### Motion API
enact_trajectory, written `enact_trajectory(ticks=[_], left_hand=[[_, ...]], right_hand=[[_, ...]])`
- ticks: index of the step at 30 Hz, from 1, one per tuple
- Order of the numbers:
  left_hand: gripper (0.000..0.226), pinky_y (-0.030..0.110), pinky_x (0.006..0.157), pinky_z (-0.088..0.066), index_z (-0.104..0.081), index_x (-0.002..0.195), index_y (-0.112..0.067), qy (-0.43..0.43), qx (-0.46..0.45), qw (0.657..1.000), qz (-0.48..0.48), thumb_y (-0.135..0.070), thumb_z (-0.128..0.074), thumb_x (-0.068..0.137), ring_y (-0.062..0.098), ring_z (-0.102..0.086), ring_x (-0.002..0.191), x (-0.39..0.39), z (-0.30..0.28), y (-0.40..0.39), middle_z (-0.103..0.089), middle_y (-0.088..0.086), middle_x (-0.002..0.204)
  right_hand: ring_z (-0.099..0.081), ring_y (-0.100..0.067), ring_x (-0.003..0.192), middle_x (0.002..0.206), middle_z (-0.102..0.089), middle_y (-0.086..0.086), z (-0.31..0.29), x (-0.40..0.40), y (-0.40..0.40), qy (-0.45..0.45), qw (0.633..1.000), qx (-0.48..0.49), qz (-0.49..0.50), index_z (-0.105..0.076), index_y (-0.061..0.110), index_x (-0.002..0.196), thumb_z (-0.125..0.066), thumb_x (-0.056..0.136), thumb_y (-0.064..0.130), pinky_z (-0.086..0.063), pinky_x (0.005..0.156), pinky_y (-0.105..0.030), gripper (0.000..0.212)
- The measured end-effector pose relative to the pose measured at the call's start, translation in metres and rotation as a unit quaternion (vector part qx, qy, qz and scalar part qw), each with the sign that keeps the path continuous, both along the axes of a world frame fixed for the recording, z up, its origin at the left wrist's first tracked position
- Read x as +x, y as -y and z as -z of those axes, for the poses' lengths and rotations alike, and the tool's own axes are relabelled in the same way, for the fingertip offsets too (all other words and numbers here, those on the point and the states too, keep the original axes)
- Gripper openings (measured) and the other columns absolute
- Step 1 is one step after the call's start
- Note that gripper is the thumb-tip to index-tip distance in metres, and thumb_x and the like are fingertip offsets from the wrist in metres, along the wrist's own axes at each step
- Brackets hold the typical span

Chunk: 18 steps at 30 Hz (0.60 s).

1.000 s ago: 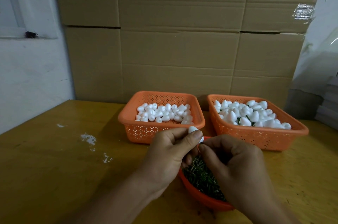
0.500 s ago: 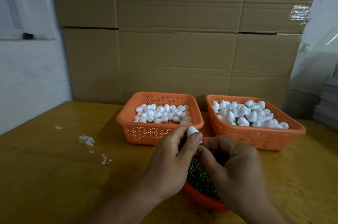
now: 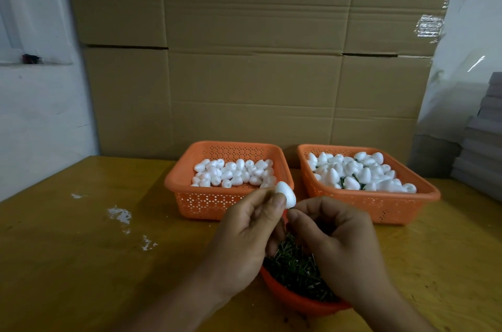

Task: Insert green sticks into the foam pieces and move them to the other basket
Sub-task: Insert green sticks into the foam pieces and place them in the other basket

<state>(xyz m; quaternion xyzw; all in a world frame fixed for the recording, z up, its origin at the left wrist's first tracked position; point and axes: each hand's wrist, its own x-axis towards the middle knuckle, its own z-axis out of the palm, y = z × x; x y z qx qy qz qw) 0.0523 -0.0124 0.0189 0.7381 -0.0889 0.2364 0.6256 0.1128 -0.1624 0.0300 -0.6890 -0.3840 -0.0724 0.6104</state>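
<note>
Table (image 3: 81,263): two baskets (image 3: 206,202), bowl (image 3: 298,302).

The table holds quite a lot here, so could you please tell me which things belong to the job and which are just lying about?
Part of the job:
- foam piece, pinched by the left hand
- right hand
- bowl of green sticks
- left basket of plain foam pieces
- right basket

Just lying about:
- cardboard boxes
- white flecks on the table
- grey stack

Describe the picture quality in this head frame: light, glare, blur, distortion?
Head view: dim, warm light; soft sheen on the table; bright glare on the tape and plastic sheet at upper right; wide-angle bending of the cardboard edges; the foam piece in the left hand is sharp enough, the green sticks murky.
</note>
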Motion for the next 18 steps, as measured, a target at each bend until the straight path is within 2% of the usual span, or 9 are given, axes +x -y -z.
enact_trajectory(ticks=[3, 6, 8, 12, 13, 15, 17, 18], left_hand=[[0.029, 0.021, 0.058, -0.045, -0.068, 0.104, -0.033, -0.015, -0.002, 1.0, -0.004, -0.053, -0.051, 0.091, 0.012, -0.055, 0.061, 0.0, 0.002, 0.001, -0.059, -0.002, 0.069], [0.021, 0.022, 0.06, -0.047, -0.069, 0.096, -0.034, -0.025, 0.034, 0.999, -0.02, -0.05, -0.056, 0.089, 0.008, -0.056, 0.064, -0.001, 0.006, 0.001, -0.06, -0.008, 0.067], [0.02, 0.023, 0.06, -0.048, -0.069, 0.092, -0.033, -0.026, 0.067, 0.997, -0.025, -0.05, -0.058, 0.089, 0.006, -0.056, 0.065, -0.002, 0.007, 0.002, -0.06, -0.01, 0.068], [0.022, 0.024, 0.064, -0.05, -0.068, 0.088, -0.032, -0.018, 0.096, 0.995, -0.024, -0.052, -0.058, 0.088, 0.003, -0.058, 0.069, -0.002, 0.008, 0.005, -0.062, -0.011, 0.072], [0.021, 0.023, 0.064, -0.049, -0.068, 0.087, -0.031, -0.015, 0.104, 0.994, -0.024, -0.05, -0.058, 0.09, 0.002, -0.058, 0.069, -0.003, 0.008, 0.006, -0.062, -0.012, 0.072], [0.02, 0.026, 0.064, -0.05, -0.067, 0.087, -0.029, -0.011, 0.118, 0.993, -0.027, -0.047, -0.058, 0.091, 0.005, -0.059, 0.069, -0.004, 0.007, 0.008, -0.063, -0.01, 0.072], [0.022, 0.033, 0.068, -0.053, -0.067, 0.087, -0.028, -0.015, 0.13, 0.991, -0.03, -0.048, -0.058, 0.092, 0.007, -0.061, 0.071, -0.005, 0.007, 0.009, -0.064, -0.01, 0.074], [0.024, 0.036, 0.07, -0.054, -0.067, 0.088, -0.028, -0.019, 0.134, 0.99, -0.031, -0.049, -0.058, 0.091, 0.006, -0.061, 0.072, -0.005, 0.007, 0.01, -0.064, -0.01, 0.074]], right_hand=[[-0.06, -0.005, 0.054, 0.069, -0.071, 0.004, -0.005, 0.019, 0.006, -0.007, 0.997, -0.01, 0.079, -0.073, 0.034, 0.08, -0.073, 0.087, 0.025, -0.047, 0.051, -0.016, 0.011], [-0.062, -0.003, 0.055, 0.071, -0.072, 0.008, -0.014, 0.055, 0.018, -0.023, 0.984, -0.027, 0.173, -0.073, 0.03, 0.076, -0.072, 0.087, 0.028, -0.047, 0.048, -0.018, 0.012], [-0.062, -0.005, 0.056, 0.068, -0.071, 0.006, -0.019, 0.086, 0.027, -0.022, 0.969, -0.06, 0.24, -0.074, 0.027, 0.081, -0.071, 0.09, 0.026, -0.046, 0.051, -0.026, 0.01], [-0.062, -0.021, 0.055, 0.069, -0.068, 0.003, -0.023, 0.144, 0.047, -0.015, 0.912, -0.176, 0.37, -0.075, 0.02, 0.097, -0.066, 0.094, 0.032, -0.046, 0.049, -0.03, 0.015], [-0.062, -0.024, 0.055, 0.068, -0.067, 0.001, -0.024, 0.156, 0.05, -0.017, 0.894, -0.199, 0.4, -0.075, 0.021, 0.095, -0.065, 0.094, 0.036, -0.047, 0.05, -0.03, 0.019], [-0.062, -0.025, 0.054, 0.062, -0.065, -0.004, -0.026, 0.179, 0.056, -0.016, 0.857, -0.244, 0.454, -0.074, 0.019, 0.079, -0.064, 0.093, 0.044, -0.047, 0.052, -0.027, 0.03], [-0.06, -0.025, 0.052, 0.058, -0.063, -0.008, -0.026, 0.197, 0.058, -0.028, 0.826, -0.287, 0.485, -0.067, 0.013, 0.065, -0.064, 0.091, 0.044, -0.042, 0.051, -0.023, 0.04], [-0.06, -0.025, 0.051, 0.059, -0.062, -0.009, -0.026, 0.204, 0.059, -0.039, 0.814, -0.308, 0.491, -0.065, 0.012, 0.065, -0.065, 0.091, 0.041, -0.041, 0.05, -0.022, 0.039]])
